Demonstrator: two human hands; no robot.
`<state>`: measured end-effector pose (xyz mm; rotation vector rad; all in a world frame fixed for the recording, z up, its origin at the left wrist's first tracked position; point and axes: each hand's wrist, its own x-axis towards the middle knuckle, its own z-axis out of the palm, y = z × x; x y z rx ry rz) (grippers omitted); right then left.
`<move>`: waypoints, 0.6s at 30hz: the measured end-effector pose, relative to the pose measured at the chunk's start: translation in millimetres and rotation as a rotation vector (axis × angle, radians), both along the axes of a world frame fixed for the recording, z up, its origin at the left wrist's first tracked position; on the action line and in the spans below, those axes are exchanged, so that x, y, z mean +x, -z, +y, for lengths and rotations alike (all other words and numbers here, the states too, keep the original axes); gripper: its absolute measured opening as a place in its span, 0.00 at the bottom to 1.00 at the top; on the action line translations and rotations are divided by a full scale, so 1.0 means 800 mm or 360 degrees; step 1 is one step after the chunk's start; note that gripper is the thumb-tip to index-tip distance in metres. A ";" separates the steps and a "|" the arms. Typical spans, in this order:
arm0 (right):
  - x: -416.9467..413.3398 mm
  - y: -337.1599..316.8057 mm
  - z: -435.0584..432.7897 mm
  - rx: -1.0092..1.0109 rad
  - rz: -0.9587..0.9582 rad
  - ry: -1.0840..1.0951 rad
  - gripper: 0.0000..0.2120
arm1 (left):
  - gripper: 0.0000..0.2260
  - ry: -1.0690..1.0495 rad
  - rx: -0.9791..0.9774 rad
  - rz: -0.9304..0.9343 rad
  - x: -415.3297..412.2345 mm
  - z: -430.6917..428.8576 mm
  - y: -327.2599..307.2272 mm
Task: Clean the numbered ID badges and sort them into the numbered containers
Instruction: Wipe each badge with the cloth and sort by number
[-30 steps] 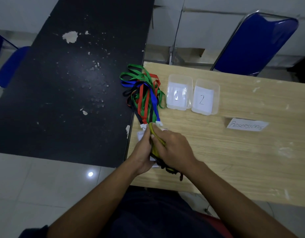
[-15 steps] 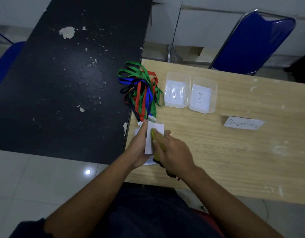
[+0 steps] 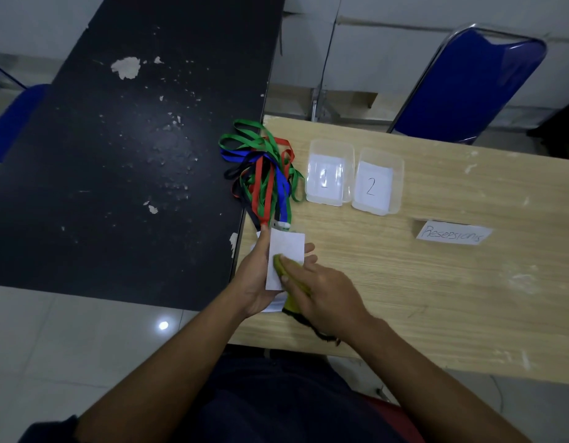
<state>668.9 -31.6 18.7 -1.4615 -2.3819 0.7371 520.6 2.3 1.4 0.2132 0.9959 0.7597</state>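
Left hand (image 3: pixel 254 282) gripping white badge (image 3: pixel 287 249); right hand (image 3: pixel 324 292) clutching yellow cloth (image 3: pixel 280 265), pressed against it

Pale wooden tabletop (image 3: pixel 404 282) carries tangled lanyards (image 3: pixel 264 174) at its left edge; container 1 (image 3: pixel 331 147) beside container 2 (image 3: pixel 380 156); a handwritten paper label (image 3: pixel 452 233) to their right.

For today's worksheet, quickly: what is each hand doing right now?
Left hand: holding the white badge, fingers curled round its edges.
Right hand: holding the yellow cloth, pressing it on the badge.
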 end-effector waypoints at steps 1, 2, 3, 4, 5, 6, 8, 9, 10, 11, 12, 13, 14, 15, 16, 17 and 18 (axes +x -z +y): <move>0.006 0.003 0.011 0.0036 -0.0066 0.0075 0.22 | 0.29 -0.0023 0.0000 0.0005 0.000 -0.001 0.000; 0.011 0.005 0.023 0.0059 -0.0133 0.0175 0.21 | 0.27 -0.0048 0.0005 0.0014 0.001 -0.001 -0.001; 0.014 0.005 0.034 0.0048 -0.0186 0.0269 0.21 | 0.27 -0.0065 0.0006 0.0019 0.002 -0.001 -0.003; 0.014 0.004 0.042 0.0021 -0.0206 0.0336 0.20 | 0.27 -0.0078 -0.0002 0.0017 0.003 -0.001 -0.005; 0.011 0.004 0.045 0.0005 -0.0178 0.0370 0.20 | 0.29 -0.0086 -0.0008 0.0020 0.004 0.000 -0.006; 0.008 0.004 0.044 0.0001 -0.0096 0.0371 0.20 | 0.30 -0.0098 -0.0004 0.0029 0.004 0.003 -0.007; -0.001 0.003 0.030 -0.0017 0.0134 0.0280 0.19 | 0.30 -0.0107 0.0009 0.0039 0.003 0.009 -0.009; -0.005 0.003 0.019 -0.0033 0.0218 0.0213 0.19 | 0.31 -0.0092 0.0007 0.0045 0.003 0.011 -0.009; -0.008 0.003 0.010 -0.0044 0.0260 0.0158 0.20 | 0.32 -0.0074 0.0002 0.0056 0.002 0.012 -0.009; -0.010 0.004 0.005 -0.0048 0.0276 0.0145 0.19 | 0.32 -0.0063 -0.0006 0.0064 0.002 0.012 -0.009; -0.009 0.006 0.004 -0.0052 0.0278 0.0183 0.19 | 0.32 -0.0058 -0.0014 0.0071 0.002 0.011 -0.009; -0.007 0.009 0.007 -0.0059 0.0276 0.0262 0.18 | 0.30 -0.0058 -0.0019 0.0075 0.003 0.010 -0.008; -0.005 0.011 0.012 -0.0079 0.0273 0.0368 0.18 | 0.28 -0.0065 -0.0016 0.0077 0.004 0.008 -0.008; -0.003 0.013 0.018 -0.0102 0.0277 0.0480 0.18 | 0.26 -0.0070 -0.0004 0.0078 0.007 0.006 -0.008; -0.004 0.014 0.021 -0.0120 0.0301 0.0576 0.18 | 0.25 -0.0070 0.0012 0.0078 0.009 0.005 -0.008; -0.006 0.014 0.021 -0.0126 0.0345 0.0625 0.17 | 0.25 -0.0068 0.0022 0.0078 0.011 0.005 -0.009; -0.011 0.012 0.017 -0.0119 0.0397 0.0611 0.17 | 0.25 -0.0066 0.0021 0.0080 0.013 0.006 -0.010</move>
